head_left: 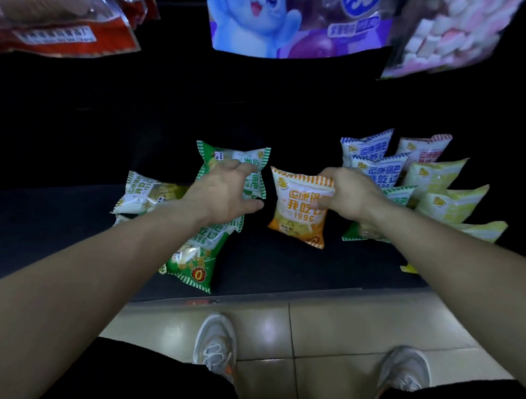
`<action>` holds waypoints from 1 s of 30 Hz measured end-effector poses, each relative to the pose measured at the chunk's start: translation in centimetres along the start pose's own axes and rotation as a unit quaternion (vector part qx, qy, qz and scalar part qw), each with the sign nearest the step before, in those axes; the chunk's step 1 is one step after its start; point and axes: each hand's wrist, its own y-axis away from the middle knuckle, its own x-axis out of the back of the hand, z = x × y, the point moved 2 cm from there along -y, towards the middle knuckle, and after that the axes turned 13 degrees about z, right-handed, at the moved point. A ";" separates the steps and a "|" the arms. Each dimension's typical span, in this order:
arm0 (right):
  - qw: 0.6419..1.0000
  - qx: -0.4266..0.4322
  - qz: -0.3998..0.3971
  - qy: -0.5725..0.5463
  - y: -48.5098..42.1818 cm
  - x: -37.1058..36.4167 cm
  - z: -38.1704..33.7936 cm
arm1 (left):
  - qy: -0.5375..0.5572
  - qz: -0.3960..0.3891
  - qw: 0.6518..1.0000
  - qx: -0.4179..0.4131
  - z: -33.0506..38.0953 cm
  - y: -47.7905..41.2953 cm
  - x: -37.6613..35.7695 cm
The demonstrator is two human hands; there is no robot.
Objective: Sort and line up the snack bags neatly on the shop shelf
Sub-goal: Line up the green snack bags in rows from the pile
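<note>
On the dark bottom shelf (281, 273) lie several small snack bags. My left hand (224, 190) grips a green bag (227, 155) that stands at the back of a row of green bags (197, 263). My right hand (350, 193) pinches the top right corner of an orange bag (298, 211) standing upright in the middle. Blue bags (366, 147), a pink bag (423, 149) and pale yellow bags (436, 178) are lined up at the right. Another green bag (397, 194) lies partly hidden under my right wrist.
White-green bags (142, 193) lie at the left of the shelf. Large bags hang above: a red one (64, 32), a blue rabbit one (269, 17) and a marshmallow one (441, 34). My two shoes (215, 343) stand on the tiled floor (323, 330) before the shelf edge.
</note>
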 end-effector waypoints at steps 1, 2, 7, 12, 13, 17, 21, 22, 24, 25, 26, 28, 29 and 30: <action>1.000 0.011 -0.009 -0.007 0.6 1.6 -0.2 | 0.018 0.009 1.000 -0.011 1.3 0.2 0.2; 1.000 0.024 -0.015 -0.005 1.3 3.1 -0.3 | 0.033 0.018 0.999 -0.025 2.8 0.4 0.4; 0.999 0.048 -0.005 0.017 5.8 9.1 1.0 | 0.089 0.062 0.991 -0.074 9.1 1.3 1.1; 0.999 0.019 -0.001 -0.044 9.7 11.4 4.0 | 0.101 0.018 0.988 -0.119 14.8 1.1 0.9; 0.999 0.013 -0.002 -0.052 10.3 11.3 4.8 | 0.096 0.004 0.988 -0.119 15.7 1.1 0.5; 0.997 -0.028 0.023 -0.073 12.3 11.3 8.5 | 0.071 0.005 0.991 -0.113 18.8 0.6 -2.2; 0.993 -0.097 0.044 -0.049 13.5 12.4 14.4 | 0.052 0.022 0.995 -0.086 20.7 -0.4 -5.8; 0.991 -0.124 0.031 -0.043 13.8 12.4 16.1 | 0.048 0.026 0.996 -0.073 21.0 -0.7 -6.8; 0.986 -0.163 0.004 -0.032 14.5 12.5 19.0 | 0.042 0.028 0.998 -0.036 21.5 -1.2 -9.0; 0.984 -0.175 -0.005 -0.032 14.8 12.4 20.0 | 0.040 0.027 0.999 -0.022 21.8 -1.4 -10.1; 0.982 -0.183 -0.010 -0.034 15.0 12.3 20.9 | 0.037 0.027 0.999 -0.013 22.0 -1.5 -11.4; 0.981 -0.189 -0.014 -0.037 15.1 11.9 22.2 | 0.035 0.026 0.999 -0.005 22.5 -1.6 -13.8; 0.982 -0.186 -0.016 -0.036 15.0 11.6 22.5 | 0.038 0.026 0.999 0.000 22.5 -1.6 -14.8; 0.983 -0.181 -0.018 -0.032 14.9 11.3 22.7 | 0.046 0.025 0.999 0.009 22.6 -1.6 -15.8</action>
